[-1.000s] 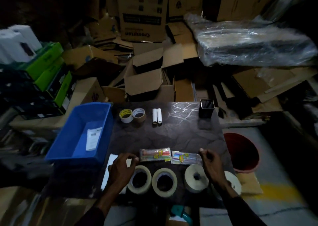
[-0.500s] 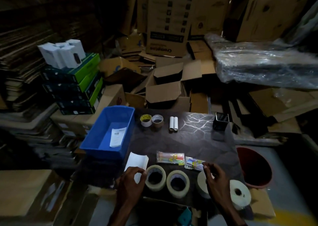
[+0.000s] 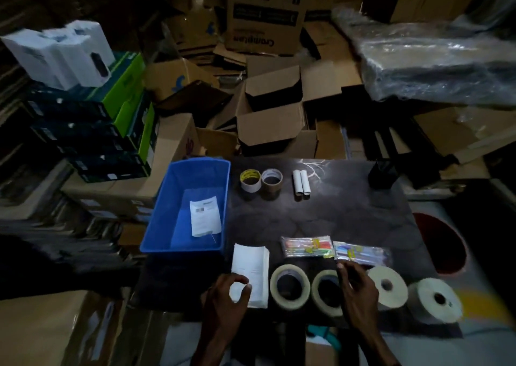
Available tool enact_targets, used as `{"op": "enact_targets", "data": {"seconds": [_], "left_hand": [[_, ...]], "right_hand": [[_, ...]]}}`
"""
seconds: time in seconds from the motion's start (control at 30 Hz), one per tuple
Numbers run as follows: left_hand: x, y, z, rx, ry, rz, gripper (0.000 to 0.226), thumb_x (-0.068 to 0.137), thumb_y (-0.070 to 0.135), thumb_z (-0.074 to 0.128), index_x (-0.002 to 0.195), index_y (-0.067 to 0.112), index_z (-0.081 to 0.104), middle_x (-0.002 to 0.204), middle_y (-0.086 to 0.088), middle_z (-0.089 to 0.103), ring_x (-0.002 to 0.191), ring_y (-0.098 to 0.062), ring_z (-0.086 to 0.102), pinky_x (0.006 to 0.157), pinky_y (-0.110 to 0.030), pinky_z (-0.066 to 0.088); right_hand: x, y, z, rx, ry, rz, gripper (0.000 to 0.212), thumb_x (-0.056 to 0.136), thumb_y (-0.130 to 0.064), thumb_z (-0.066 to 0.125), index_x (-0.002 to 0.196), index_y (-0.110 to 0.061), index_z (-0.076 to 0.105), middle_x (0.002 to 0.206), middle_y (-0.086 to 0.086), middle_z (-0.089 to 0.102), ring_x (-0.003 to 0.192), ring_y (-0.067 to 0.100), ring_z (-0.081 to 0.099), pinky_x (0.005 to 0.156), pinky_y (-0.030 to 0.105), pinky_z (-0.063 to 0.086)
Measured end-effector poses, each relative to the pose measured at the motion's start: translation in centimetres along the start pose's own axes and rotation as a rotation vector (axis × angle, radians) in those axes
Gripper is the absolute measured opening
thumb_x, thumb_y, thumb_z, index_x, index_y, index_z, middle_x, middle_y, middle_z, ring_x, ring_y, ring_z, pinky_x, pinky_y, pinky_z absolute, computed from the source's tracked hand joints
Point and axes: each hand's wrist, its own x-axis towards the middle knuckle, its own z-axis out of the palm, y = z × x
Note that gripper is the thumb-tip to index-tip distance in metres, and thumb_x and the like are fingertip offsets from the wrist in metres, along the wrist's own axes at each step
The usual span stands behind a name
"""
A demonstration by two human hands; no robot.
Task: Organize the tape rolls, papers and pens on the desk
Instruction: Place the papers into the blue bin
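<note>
On the dark desk (image 3: 321,215), a stack of white papers (image 3: 252,265) lies at the front left. My left hand (image 3: 223,298) pinches its near edge, thumb on top. To its right stands a row of two beige tape rolls (image 3: 289,286) (image 3: 324,291) and two white rolls (image 3: 386,284) (image 3: 434,298). My right hand (image 3: 356,296) hovers over the second beige roll with fingers apart, holding nothing. Two clear pen packets (image 3: 307,247) (image 3: 363,254) lie just behind the rolls.
A blue bin (image 3: 170,198) holding a labelled slip (image 3: 205,216) stands at the desk's left. Two small tape rolls (image 3: 261,181), two white tubes (image 3: 301,184) and a black pen holder (image 3: 382,174) sit at the back. A red bucket (image 3: 441,243) is at the right, cardboard boxes (image 3: 273,131) behind.
My left hand has closed on the near edge of the papers. My right hand moved left from the white roll to above the second beige roll. The view shifted left.
</note>
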Motion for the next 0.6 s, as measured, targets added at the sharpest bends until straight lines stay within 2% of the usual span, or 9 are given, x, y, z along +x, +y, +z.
{"op": "enact_targets", "data": {"seconds": [0.03, 0.1, 0.2, 0.23, 0.33, 0.43, 0.53, 0.6], "left_hand": [[0.6, -0.6, -0.4, 0.002, -0.027, -0.007, 0.023, 0.077, 0.037, 0.075, 0.076, 0.049, 0.056, 0.088, 0.033, 0.055, 0.085, 0.006, 0.055, 0.089, -0.041, 0.048], [1.8, -1.8, -0.9, -0.013, -0.071, -0.021, 0.022, 0.078, 0.038, 0.074, 0.078, 0.051, 0.056, 0.09, 0.031, 0.057, 0.086, 0.005, 0.057, 0.09, -0.039, 0.046], [3.8, -4.0, -1.4, -0.108, -0.123, -0.05, 0.024, 0.079, 0.038, 0.074, 0.084, 0.055, 0.059, 0.093, 0.023, 0.063, 0.088, 0.003, 0.062, 0.086, -0.033, 0.049], [4.4, -4.5, -1.4, -0.155, -0.152, -0.055, 0.027, 0.079, 0.035, 0.074, 0.087, 0.056, 0.059, 0.095, 0.019, 0.064, 0.089, 0.002, 0.063, 0.084, -0.03, 0.051], [5.5, -5.9, -0.7, -0.259, -0.232, -0.083, 0.047, 0.08, 0.02, 0.076, 0.09, 0.062, 0.059, 0.098, 0.009, 0.063, 0.089, -0.002, 0.064, 0.08, -0.019, 0.049], [5.9, -7.7, 0.6, -0.288, -0.286, -0.162, 0.056, 0.078, 0.014, 0.077, 0.086, 0.067, 0.058, 0.099, 0.001, 0.063, 0.091, -0.007, 0.063, 0.084, -0.026, 0.05], [6.1, -8.6, 1.5, -0.322, -0.361, -0.248, 0.049, 0.078, 0.01, 0.077, 0.087, 0.056, 0.063, 0.102, 0.002, 0.066, 0.098, -0.018, 0.064, 0.082, -0.026, 0.048], [6.1, -8.4, 1.7, -0.343, -0.41, -0.294, 0.044, 0.078, 0.007, 0.076, 0.102, 0.041, 0.062, 0.108, -0.001, 0.065, 0.105, -0.021, 0.062, 0.087, -0.028, 0.047]], "right_hand": [[-0.6, -0.1, 1.1, 0.009, -0.001, 0.005, 0.005, 0.094, -0.02, 0.065, 0.094, -0.021, 0.07, 0.09, -0.002, 0.072, 0.091, 0.021, 0.068, 0.077, 0.013, 0.052], [-1.6, -0.3, 3.2, 0.005, -0.001, -0.002, 0.004, 0.093, -0.021, 0.067, 0.092, -0.024, 0.07, 0.091, -0.002, 0.072, 0.09, 0.017, 0.069, 0.081, 0.03, 0.056], [-3.4, -0.9, 6.8, 0.002, 0.0, 0.003, 0.017, 0.092, -0.013, 0.067, 0.091, -0.03, 0.067, 0.093, -0.003, 0.072, 0.088, 0.007, 0.066, 0.075, 0.015, 0.052], [-4.0, -1.2, 7.8, 0.004, -0.02, -0.001, 0.017, 0.092, -0.013, 0.066, 0.095, -0.03, 0.066, 0.097, -0.003, 0.072, 0.091, 0.006, 0.066, 0.075, 0.015, 0.052], [-5.0, -1.2, 9.1, -0.014, -0.092, -0.02, 0.019, 0.093, -0.016, 0.066, 0.108, -0.028, 0.065, 0.103, -0.005, 0.07, 0.098, 0.012, 0.066, 0.082, 0.029, 0.053], [-5.0, -0.5, 9.4, -0.005, -0.079, 0.028, 0.02, 0.092, -0.018, 0.067, 0.109, -0.029, 0.065, 0.103, -0.004, 0.071, 0.097, 0.015, 0.067, 0.079, 0.033, 0.056], [-4.8, -0.6, 9.9, 0.001, -0.103, 0.088, 0.017, 0.092, -0.02, 0.067, 0.107, -0.027, 0.065, 0.103, -0.005, 0.072, 0.095, 0.013, 0.069, 0.079, 0.037, 0.059], [-4.5, -0.8, 10.0, -0.012, -0.138, 0.105, 0.011, 0.093, -0.02, 0.067, 0.102, -0.026, 0.067, 0.096, -0.005, 0.073, 0.089, 0.012, 0.069, 0.077, 0.037, 0.059]]}}
